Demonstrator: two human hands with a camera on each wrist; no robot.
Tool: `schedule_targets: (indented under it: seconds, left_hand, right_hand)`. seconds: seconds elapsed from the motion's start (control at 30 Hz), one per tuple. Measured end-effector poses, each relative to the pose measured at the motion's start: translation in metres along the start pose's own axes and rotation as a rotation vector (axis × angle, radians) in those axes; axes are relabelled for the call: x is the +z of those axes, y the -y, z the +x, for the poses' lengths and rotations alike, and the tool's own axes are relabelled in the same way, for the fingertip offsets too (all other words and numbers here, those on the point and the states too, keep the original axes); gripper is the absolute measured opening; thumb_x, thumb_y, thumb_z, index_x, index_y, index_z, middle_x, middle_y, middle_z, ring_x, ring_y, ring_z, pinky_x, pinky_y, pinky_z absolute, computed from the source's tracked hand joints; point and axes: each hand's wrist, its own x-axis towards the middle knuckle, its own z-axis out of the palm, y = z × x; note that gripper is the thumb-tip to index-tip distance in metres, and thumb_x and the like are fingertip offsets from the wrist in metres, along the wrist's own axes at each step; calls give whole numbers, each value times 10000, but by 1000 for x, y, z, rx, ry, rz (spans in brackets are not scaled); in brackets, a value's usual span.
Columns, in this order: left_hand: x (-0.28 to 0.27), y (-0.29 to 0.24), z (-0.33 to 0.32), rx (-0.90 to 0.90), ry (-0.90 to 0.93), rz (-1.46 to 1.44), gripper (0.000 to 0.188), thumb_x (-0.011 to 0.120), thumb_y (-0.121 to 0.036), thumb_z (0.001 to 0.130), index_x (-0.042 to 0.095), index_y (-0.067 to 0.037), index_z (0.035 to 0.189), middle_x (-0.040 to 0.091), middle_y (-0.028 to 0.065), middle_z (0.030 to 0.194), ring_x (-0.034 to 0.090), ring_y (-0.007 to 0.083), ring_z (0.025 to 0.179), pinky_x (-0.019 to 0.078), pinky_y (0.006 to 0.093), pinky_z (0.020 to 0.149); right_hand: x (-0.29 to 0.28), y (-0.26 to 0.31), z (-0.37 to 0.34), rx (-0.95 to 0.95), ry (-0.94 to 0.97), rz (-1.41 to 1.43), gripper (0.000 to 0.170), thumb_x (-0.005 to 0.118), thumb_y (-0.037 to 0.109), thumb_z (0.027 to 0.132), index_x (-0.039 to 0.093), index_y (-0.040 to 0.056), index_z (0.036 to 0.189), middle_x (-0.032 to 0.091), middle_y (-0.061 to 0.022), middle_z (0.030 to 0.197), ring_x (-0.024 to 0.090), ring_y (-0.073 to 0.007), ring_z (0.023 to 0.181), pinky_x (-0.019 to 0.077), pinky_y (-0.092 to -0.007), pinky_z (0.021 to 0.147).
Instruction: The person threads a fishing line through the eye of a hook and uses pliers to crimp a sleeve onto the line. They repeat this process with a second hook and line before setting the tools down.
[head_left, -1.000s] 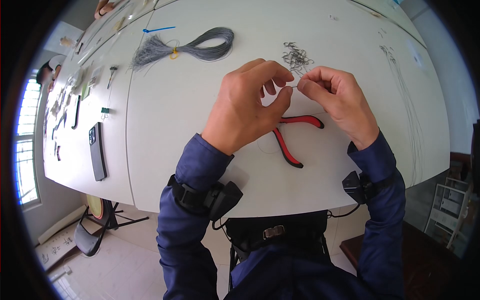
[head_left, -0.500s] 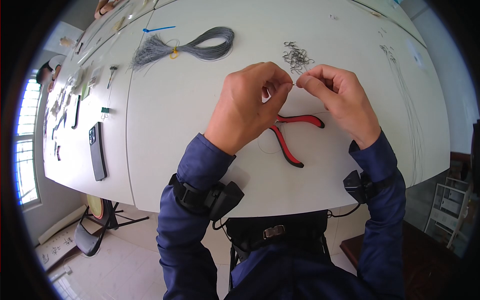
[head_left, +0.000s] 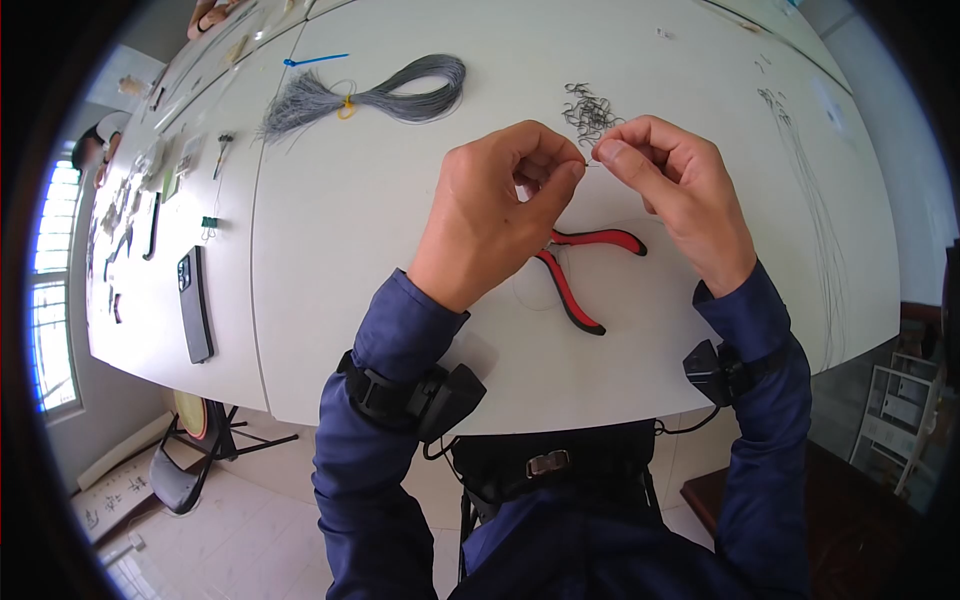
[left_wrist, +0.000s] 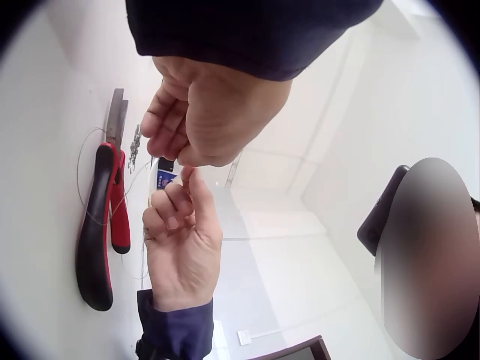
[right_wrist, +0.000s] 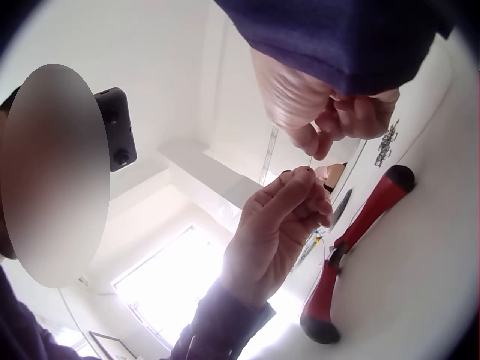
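Both hands are raised over the table with their fingertips almost meeting. My left hand [head_left: 495, 215] pinches a tiny dark metal piece [head_left: 586, 164] between thumb and index finger; most of it is hidden by the fingertips. Opposite, my right hand [head_left: 685, 195] has thumb and index finger pressed together on a thin strand, barely visible in the small gap. Below the hands lie pliers with red and black handles [head_left: 572, 290], their jaws covered by the left hand in the head view. A loop of thin wire [left_wrist: 79, 169] curves around the pliers. Just beyond the fingertips sits a pile of small dark hooks [head_left: 590, 108].
A grey bundle of strands [head_left: 415, 88] bound with a yellow tie lies at the back left, near a blue cable tie [head_left: 316, 60]. Long thin strands [head_left: 805, 200] stretch along the right side. A phone [head_left: 195, 303] lies on the left table section.
The left fingers have closed in more tightly, and both hands' fingertips have shifted slightly upward in the head view. The pliers and the pile of hooks stay in place.
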Motion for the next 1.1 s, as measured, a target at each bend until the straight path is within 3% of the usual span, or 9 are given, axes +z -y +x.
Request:
schedule_targets:
  seconds: [0.3,0.7,1.1]
  left_hand:
    - [-1,1,0,-21,4,6,133,699,-70,936,683,51,986,710,51,840,662,95,772,539,249,749]
    - [1,2,0,0,3,-3,127,696,-71,939,677,44,991,705,44,844,659,94,767,537,247,742]
    - [1,0,0,-57,-46,-191,151,695,-111,940,676,37,963,690,37,816,643,94,738,524,241,704]
  right_hand:
    - [2,-3,1,-36,17,15,224,692,218,962,718,-3,979,572,52,728,445,-32,671,389,-200,620]
    - [0,-2,0,10,-1,-12,249,702,247,957,713,-2,963,437,82,672,396,-28,637,343,-206,576]
    - [4,-3,0,51,18,27,247,683,239,970,701,1,1033,594,51,717,486,-29,659,415,-200,614]
